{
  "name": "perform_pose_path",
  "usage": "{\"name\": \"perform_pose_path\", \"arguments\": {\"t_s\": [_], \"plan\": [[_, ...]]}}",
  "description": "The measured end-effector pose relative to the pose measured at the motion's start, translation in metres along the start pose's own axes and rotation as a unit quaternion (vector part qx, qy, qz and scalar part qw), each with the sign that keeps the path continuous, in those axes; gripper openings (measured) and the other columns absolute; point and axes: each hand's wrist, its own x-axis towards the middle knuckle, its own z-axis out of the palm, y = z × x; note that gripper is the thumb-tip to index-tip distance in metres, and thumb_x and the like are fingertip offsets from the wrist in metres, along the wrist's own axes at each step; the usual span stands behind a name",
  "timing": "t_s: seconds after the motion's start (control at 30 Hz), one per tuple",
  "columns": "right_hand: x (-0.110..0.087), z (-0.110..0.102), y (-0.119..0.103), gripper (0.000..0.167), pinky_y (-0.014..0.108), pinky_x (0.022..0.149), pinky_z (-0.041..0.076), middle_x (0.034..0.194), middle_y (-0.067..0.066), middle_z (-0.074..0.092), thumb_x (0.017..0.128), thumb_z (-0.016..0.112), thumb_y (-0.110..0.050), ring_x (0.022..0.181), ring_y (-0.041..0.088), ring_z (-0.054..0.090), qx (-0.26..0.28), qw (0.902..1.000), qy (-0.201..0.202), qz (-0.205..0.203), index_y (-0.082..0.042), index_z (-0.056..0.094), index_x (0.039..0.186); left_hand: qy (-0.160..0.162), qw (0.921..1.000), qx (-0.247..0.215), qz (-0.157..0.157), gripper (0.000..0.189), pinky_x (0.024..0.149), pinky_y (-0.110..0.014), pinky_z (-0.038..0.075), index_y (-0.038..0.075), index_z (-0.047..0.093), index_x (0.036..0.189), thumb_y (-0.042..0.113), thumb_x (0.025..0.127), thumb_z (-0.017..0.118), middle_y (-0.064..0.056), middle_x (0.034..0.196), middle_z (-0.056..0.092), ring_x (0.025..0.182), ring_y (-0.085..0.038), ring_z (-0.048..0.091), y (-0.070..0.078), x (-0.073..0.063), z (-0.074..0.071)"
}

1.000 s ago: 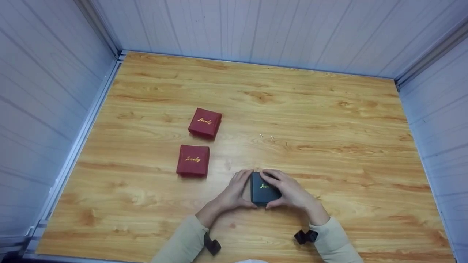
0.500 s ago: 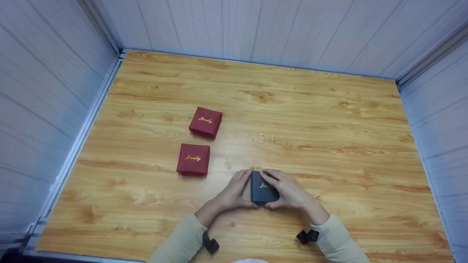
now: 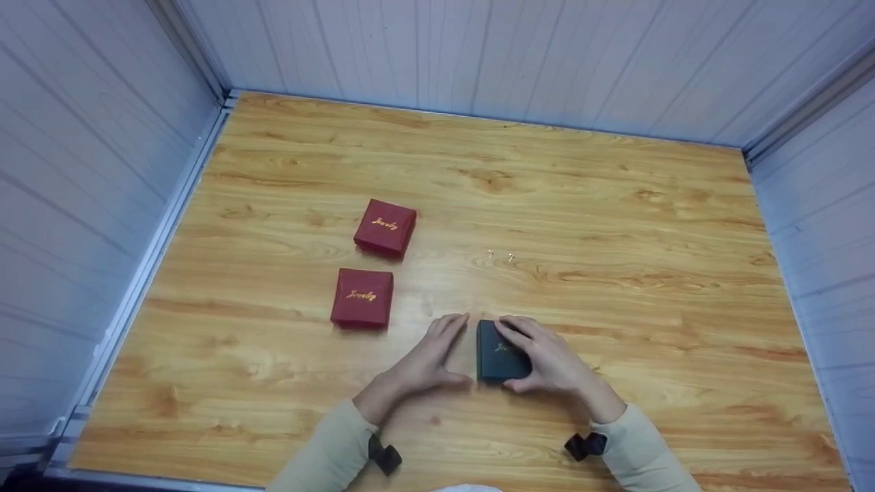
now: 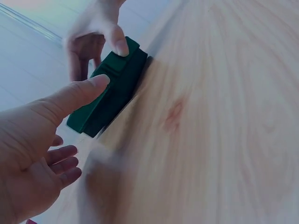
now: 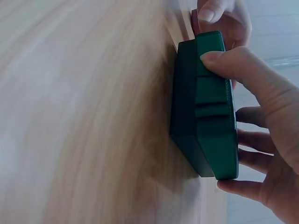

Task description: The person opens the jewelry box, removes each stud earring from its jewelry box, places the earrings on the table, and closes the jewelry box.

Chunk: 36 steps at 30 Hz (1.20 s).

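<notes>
A dark green jewelry box [image 3: 493, 362] with gold lettering on its lid lies at the near middle of the table. My right hand [image 3: 550, 359] grips it, thumb on the near side and fingers along the far side and top; part of the lettering is hidden beneath them. In the right wrist view the thumb presses the green lid [image 5: 217, 133], which sits over a darker base. My left hand [image 3: 420, 362] stands just left of the box, thumb and fingers spread apart, a small gap between them and the box.
Two red jewelry boxes with gold lettering, one farther back [image 3: 385, 236] and one nearer [image 3: 361, 307], sit left of centre on the wooden table [image 3: 649, 225]. Behind the green box lie two tiny shiny pieces [image 3: 510, 257]. Pale panel walls [image 3: 444, 55] enclose the table.
My left hand has come off the green box and moved slightly left. The right hand and the box have shifted a little to the right.
</notes>
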Motion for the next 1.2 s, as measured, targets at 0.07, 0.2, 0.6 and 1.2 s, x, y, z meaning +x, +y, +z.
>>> {"name": "perform_pose_path", "arguments": {"t_s": [0.07,0.2,0.6,1.2], "plan": [[-0.002,-0.001,0.002,0.088,0.047,0.09,0.038,0.13,0.016,0.041,0.061,0.075,-0.041,0.116,0.032,0.039,-0.001,1.0,0.003,0.0,-0.002,0.041,0.132,0.004,1.0,0.009,0.001,0.091,0.102,-0.034,0.027,0.0,0.024,0.137,0.03,0.069,0.075,-0.01,0.133,0.03,0.122,-0.021,0.026,-0.001,-0.001,-0.003],[-0.006,-0.004,0.007,0.088,0.047,0.09,0.038,0.129,0.017,0.041,0.061,0.076,-0.04,0.117,0.032,0.039,0.002,1.0,0.004,0.003,-0.002,0.04,0.132,0.013,0.9998,0.015,0.003,0.08,0.101,-0.034,0.027,0.001,0.029,0.135,0.027,0.073,0.072,-0.009,0.13,0.034,0.121,-0.021,0.029,-0.001,-0.002,-0.007],[-0.018,-0.02,0.027,0.09,0.048,0.091,0.037,0.128,0.02,0.041,0.059,0.078,-0.036,0.116,0.034,0.038,0.011,0.9998,0.005,0.018,0.001,0.039,0.132,0.007,0.9989,0.034,-0.032,0.074,0.103,-0.035,0.024,0.0,0.027,0.136,0.025,0.079,0.066,-0.012,0.134,0.032,0.125,-0.023,0.029,0.001,-0.006,-0.024],[-0.021,-0.051,0.056,0.089,0.048,0.089,0.038,0.13,0.021,0.039,0.061,0.078,-0.034,0.117,0.033,0.037,0.008,0.9988,-0.012,0.047,-0.001,0.037,0.133,0.02,0.9972,0.071,-0.013,0.066,0.102,-0.033,0.026,0.003,0.032,0.135,0.026,0.081,0.064,-0.01,0.134,0.035,0.124,-0.02,0.031,0.0,-0.011,-0.057]]}}
